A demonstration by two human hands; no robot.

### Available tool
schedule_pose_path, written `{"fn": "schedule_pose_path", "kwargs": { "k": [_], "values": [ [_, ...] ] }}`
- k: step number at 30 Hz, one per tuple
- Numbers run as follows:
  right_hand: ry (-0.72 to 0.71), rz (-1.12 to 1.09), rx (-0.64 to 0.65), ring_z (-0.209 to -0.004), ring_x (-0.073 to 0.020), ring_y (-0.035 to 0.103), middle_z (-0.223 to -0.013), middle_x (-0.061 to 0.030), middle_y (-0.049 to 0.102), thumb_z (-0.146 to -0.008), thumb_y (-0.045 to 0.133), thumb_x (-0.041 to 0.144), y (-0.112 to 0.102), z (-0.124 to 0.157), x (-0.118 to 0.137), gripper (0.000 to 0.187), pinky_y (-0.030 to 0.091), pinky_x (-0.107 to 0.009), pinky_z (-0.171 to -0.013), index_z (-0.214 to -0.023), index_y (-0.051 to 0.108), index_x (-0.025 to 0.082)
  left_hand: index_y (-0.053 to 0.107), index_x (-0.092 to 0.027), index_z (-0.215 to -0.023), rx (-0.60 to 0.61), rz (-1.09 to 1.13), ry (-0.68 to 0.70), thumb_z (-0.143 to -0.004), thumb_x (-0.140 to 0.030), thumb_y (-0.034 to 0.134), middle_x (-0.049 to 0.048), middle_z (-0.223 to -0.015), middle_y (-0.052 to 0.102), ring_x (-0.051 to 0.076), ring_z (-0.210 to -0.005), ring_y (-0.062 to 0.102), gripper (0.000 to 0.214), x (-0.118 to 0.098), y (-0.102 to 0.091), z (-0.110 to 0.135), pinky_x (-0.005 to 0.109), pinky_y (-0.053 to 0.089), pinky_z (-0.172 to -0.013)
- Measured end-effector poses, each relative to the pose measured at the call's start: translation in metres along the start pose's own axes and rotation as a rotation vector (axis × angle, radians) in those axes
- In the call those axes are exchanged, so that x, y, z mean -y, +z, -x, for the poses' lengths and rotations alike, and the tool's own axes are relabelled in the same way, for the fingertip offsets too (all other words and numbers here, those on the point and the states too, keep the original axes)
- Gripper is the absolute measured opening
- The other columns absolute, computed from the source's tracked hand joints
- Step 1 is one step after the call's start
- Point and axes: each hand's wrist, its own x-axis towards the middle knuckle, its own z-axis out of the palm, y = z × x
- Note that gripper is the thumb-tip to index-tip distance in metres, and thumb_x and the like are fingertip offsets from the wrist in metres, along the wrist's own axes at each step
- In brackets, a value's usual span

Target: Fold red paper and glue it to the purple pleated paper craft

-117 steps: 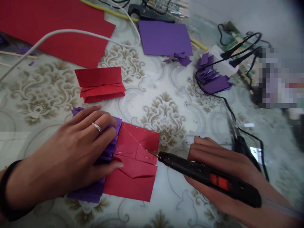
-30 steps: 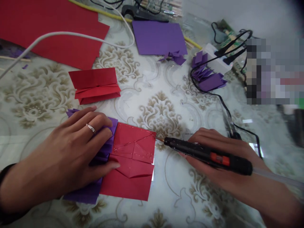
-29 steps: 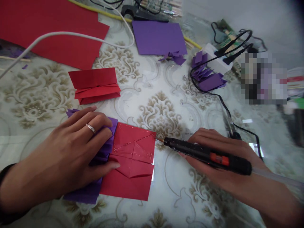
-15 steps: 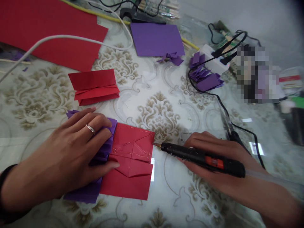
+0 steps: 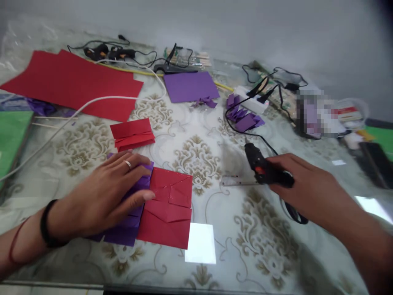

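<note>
My left hand [image 5: 104, 196] lies flat with fingers spread on a pleated purple paper piece [image 5: 123, 229], its thumb touching the folded red paper square [image 5: 168, 209] joined to it. My right hand [image 5: 303, 188] grips a black glue gun [image 5: 264, 168] with an orange trigger, held over the table to the right of the red square, well away from it. A clear ruler [image 5: 236, 172] lies under the gun's nose.
A second folded red piece [image 5: 132, 134] lies behind my left hand. Large red sheets [image 5: 73, 84], a purple sheet [image 5: 190, 86], folded purple pieces [image 5: 244, 119], a white power strip [image 5: 251, 102], cables, other glue guns [image 5: 104, 52] and green paper [image 5: 10, 139] spread over the patterned glass table [image 5: 202, 159].
My right hand has pulled the glue gun away from the red square's right edge, up and to the right. The view has lifted, showing more of the table. My left hand stays put.
</note>
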Motion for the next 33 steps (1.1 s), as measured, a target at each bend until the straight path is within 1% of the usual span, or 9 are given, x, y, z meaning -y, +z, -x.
{"fn": "schedule_pose_path", "kwargs": {
  "k": [3, 5, 8, 10, 13, 19, 23, 27, 33],
  "values": [
    [-0.045, -0.056, 0.062, -0.106, -0.0363, 0.074, -0.121, -0.0171, 0.073, -0.091, 0.058, 0.031, 0.009, -0.003, -0.013, 0.022, 0.057, -0.047, -0.089, -0.111, 0.063, 0.024, 0.061, -0.016, -0.126, -0.096, -0.043, -0.069, -0.111, -0.035, 0.047, 0.0132, -0.133, 0.061, 0.026, -0.123, 0.060, 0.028, 0.016, -0.023, -0.012, 0.042, 0.049, -0.109],
    [-0.091, -0.078, 0.072, -0.117, -0.0378, 0.072, -0.130, -0.0185, 0.071, -0.095, 0.058, 0.034, 0.009, -0.001, -0.018, 0.027, 0.056, -0.050, -0.100, -0.119, 0.064, 0.023, 0.061, -0.011, -0.129, -0.198, -0.177, -0.206, -0.107, -0.040, 0.052, 0.0172, -0.132, 0.060, 0.030, -0.123, 0.058, 0.037, 0.038, -0.034, -0.023, 0.047, 0.047, -0.112],
    [-0.153, -0.085, 0.047, -0.129, -0.0376, 0.066, -0.142, -0.0181, 0.066, -0.100, 0.057, 0.038, 0.000, 0.004, -0.018, 0.035, 0.053, -0.052, -0.107, -0.132, 0.063, 0.025, 0.061, -0.008, -0.132, -0.027, -0.220, -0.405, -0.100, -0.043, 0.056, 0.0203, -0.132, 0.060, 0.034, -0.122, 0.059, 0.048, 0.079, -0.036, -0.036, 0.051, 0.046, -0.111],
    [-0.175, -0.117, -0.002, -0.125, -0.0352, 0.069, -0.142, -0.0146, 0.067, -0.102, 0.056, 0.041, -0.008, 0.007, -0.011, 0.033, 0.056, -0.051, -0.105, -0.131, 0.065, 0.028, 0.069, -0.013, -0.109, 0.005, -0.218, -0.442, -0.090, -0.040, 0.063, 0.0155, -0.115, 0.067, 0.035, -0.118, 0.061, 0.034, 0.100, -0.031, -0.041, 0.050, 0.048, -0.108],
    [-0.259, -0.234, -0.064, -0.116, -0.0313, 0.074, -0.132, -0.0107, 0.072, -0.103, 0.055, 0.043, -0.017, 0.006, 0.009, 0.027, 0.058, -0.047, -0.101, -0.120, 0.070, 0.029, 0.066, -0.020, -0.088, 0.012, -0.176, -0.448, -0.087, -0.037, 0.058, 0.0098, -0.101, 0.069, 0.030, -0.107, 0.065, 0.019, 0.113, -0.028, -0.044, 0.044, 0.051, -0.100],
    [-0.418, -0.433, -0.222, -0.120, -0.0297, 0.072, -0.131, -0.0085, 0.073, -0.104, 0.058, 0.035, -0.029, -0.023, 0.072, 0.019, 0.057, -0.048, -0.104, -0.115, 0.072, 0.029, 0.060, -0.020, -0.097, -0.102, -0.078, -0.480, -0.096, -0.043, 0.047, 0.0047, -0.088, 0.070, 0.022, -0.079, 0.063, 0.026, 0.080, -0.062, -0.061, 0.032, 0.048, -0.072],
    [-0.527, -0.504, -0.403, -0.132, -0.0319, 0.064, -0.139, -0.0099, 0.069, -0.100, 0.065, 0.033, -0.049, -0.050, 0.112, 0.019, 0.051, -0.052, -0.113, -0.116, 0.070, 0.026, 0.064, -0.019, -0.094, -0.171, 0.049, -0.347, -0.093, -0.041, 0.056, 0.0038, -0.091, 0.072, 0.020, -0.084, 0.065, 0.023, 0.040, -0.077, -0.085, 0.031, 0.048, -0.076],
    [-0.560, -0.588, -0.227, -0.133, -0.0315, 0.063, -0.142, -0.0072, 0.067, -0.096, 0.070, 0.035, -0.060, -0.057, 0.132, 0.022, 0.053, -0.050, -0.108, -0.116, 0.066, 0.027, 0.067, -0.020, -0.092, -0.244, 0.346, -0.182, -0.091, -0.036, 0.064, 0.0018, -0.089, 0.072, 0.017, -0.082, 0.067, 0.017, 0.002, -0.063, -0.099, 0.029, 0.052, -0.076],
    [-0.613, -0.420, -0.114, -0.126, -0.0325, 0.066, -0.143, -0.0105, 0.064, -0.085, 0.084, 0.034, -0.048, -0.039, 0.139, 0.039, 0.056, -0.047, -0.101, -0.116, 0.062, 0.026, 0.064, -0.019, -0.090, -0.273, 0.687, -0.205, -0.090, -0.025, 0.065, 0.0018, -0.090, 0.074, 0.018, -0.086, 0.073, 0.006, -0.020, -0.038, -0.099, 0.031, 0.060, -0.079]
  ]
}}
